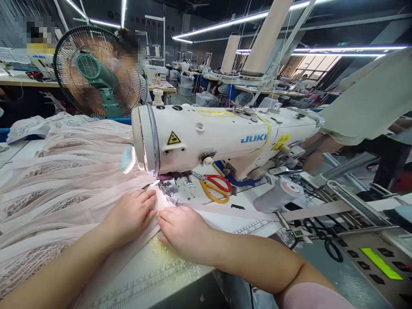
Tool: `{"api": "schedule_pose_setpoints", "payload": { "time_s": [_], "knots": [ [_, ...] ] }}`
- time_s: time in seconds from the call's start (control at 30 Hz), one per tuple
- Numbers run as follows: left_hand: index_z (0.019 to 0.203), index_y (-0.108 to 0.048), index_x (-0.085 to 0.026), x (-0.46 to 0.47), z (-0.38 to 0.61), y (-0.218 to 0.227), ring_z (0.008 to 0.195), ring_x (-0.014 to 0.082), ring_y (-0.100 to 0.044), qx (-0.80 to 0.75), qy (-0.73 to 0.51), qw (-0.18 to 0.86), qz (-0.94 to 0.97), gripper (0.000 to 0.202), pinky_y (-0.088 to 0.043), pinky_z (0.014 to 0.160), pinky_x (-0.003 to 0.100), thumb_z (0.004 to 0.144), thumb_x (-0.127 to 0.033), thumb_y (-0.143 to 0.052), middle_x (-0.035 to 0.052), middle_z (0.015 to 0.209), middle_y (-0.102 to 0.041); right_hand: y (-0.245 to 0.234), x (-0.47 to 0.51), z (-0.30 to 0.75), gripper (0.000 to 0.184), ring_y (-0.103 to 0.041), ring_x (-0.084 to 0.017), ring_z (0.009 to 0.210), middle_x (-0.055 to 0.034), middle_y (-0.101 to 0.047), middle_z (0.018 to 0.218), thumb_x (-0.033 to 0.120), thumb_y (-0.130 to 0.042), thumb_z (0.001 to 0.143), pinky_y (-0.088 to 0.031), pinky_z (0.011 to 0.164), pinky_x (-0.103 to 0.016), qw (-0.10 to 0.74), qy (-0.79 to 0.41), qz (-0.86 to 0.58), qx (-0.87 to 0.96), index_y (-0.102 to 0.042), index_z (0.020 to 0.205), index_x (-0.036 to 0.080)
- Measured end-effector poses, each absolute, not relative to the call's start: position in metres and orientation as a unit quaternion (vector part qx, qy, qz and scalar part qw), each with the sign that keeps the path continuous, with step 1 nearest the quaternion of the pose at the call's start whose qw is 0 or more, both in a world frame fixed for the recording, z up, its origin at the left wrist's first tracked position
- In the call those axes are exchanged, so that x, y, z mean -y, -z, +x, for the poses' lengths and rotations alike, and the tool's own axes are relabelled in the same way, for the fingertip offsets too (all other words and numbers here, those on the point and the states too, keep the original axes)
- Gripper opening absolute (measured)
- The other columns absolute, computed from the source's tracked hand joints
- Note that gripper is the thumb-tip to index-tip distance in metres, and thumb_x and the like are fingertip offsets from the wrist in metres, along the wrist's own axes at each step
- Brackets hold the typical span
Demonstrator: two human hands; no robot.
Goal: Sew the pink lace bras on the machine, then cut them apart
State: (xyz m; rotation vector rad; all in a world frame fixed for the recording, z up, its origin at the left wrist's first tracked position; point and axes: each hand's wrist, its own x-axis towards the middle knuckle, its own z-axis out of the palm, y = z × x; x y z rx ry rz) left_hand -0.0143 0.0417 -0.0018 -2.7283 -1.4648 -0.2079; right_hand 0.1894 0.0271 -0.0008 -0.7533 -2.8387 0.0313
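A white sewing machine (pixel 193 137) stands in front of me, with pale pink fabric (pixel 106 189) running under its head. My left hand (pixel 130 216) is closed on the fabric just left of the presser-foot area, fingertips near the needle. Close beside it, my right hand (pixel 185 231) has its fingers curled round the fabric edge, in front of the needle plate. The needle itself is hard to make out. Lace-trimmed layers (pixel 41 201) of the same fabric are heaped to the left. Scissors (pixel 215 186) with red and yellow handles lie under the machine arm.
A grey thread cone (pixel 280 195) sits right of the scissors. A pale band (pixel 312 210) runs across a metal feeder there. Ruler markings (pixel 151 281) line the table's front edge. Behind stands a large fan (pixel 99 73); a control panel (pixel 380 262) is lower right.
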Motion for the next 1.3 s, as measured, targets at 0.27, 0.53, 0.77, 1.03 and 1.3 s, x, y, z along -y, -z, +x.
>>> {"api": "schedule_pose_setpoints", "payload": {
  "time_s": [0.27, 0.53, 0.77, 1.03, 1.3],
  "knots": [
    [0.116, -0.064, -0.013, -0.048, -0.016, -0.001, 0.105, 0.0312, -0.061, 0.473, 0.061, 0.014, -0.879, 0.041, -0.052, 0.087, 0.048, 0.093, -0.034, -0.037, 0.0145, 0.126, -0.063, 0.002, -0.03, 0.191, 0.03, -0.059, -0.025, 0.101, -0.0144, -0.066, 0.108, 0.031, -0.055, 0.09, -0.047, 0.082, -0.038, 0.098, -0.015, -0.257, 0.961, -0.064, 0.104, 0.007],
    [0.12, -0.062, -0.013, -0.048, -0.016, 0.002, 0.109, 0.0317, -0.059, 0.469, 0.054, 0.037, -0.881, 0.04, -0.052, 0.087, 0.049, 0.093, -0.034, -0.041, 0.0137, 0.132, -0.06, 0.001, -0.029, 0.192, 0.028, -0.06, -0.025, 0.096, -0.0117, -0.066, 0.101, 0.031, -0.058, 0.088, -0.049, 0.077, -0.038, 0.106, -0.019, -0.253, 0.961, -0.065, 0.1, 0.007],
    [0.119, -0.063, -0.013, -0.05, -0.015, 0.0, 0.108, 0.0317, -0.059, 0.47, 0.055, 0.037, -0.88, 0.039, -0.052, 0.087, 0.048, 0.093, -0.035, -0.043, 0.0143, 0.129, -0.062, 0.001, -0.03, 0.192, 0.032, -0.059, -0.027, 0.102, -0.0148, -0.066, 0.109, 0.031, -0.059, 0.087, -0.051, 0.085, -0.038, 0.103, -0.034, -0.257, 0.96, -0.064, 0.105, 0.005],
    [0.119, -0.063, -0.011, -0.053, -0.016, -0.001, 0.106, 0.0315, -0.059, 0.471, 0.035, 0.032, -0.881, 0.041, -0.052, 0.086, 0.048, 0.094, -0.035, -0.041, 0.0149, 0.13, -0.061, 0.005, -0.031, 0.192, 0.034, -0.058, -0.028, 0.105, -0.0155, -0.065, 0.111, 0.031, -0.059, 0.087, -0.051, 0.09, -0.039, 0.112, -0.039, -0.261, 0.958, -0.064, 0.107, 0.005],
    [0.12, -0.061, -0.012, -0.062, -0.018, -0.005, 0.104, 0.0315, -0.059, 0.48, 0.018, 0.021, -0.877, 0.042, -0.052, 0.084, 0.048, 0.094, -0.037, -0.039, 0.0147, 0.123, -0.064, 0.006, -0.035, 0.192, 0.036, -0.054, -0.03, 0.115, -0.0186, -0.063, 0.116, 0.028, -0.058, 0.087, -0.05, 0.095, -0.039, 0.126, -0.048, -0.267, 0.954, -0.062, 0.111, 0.001]
  ]
}}
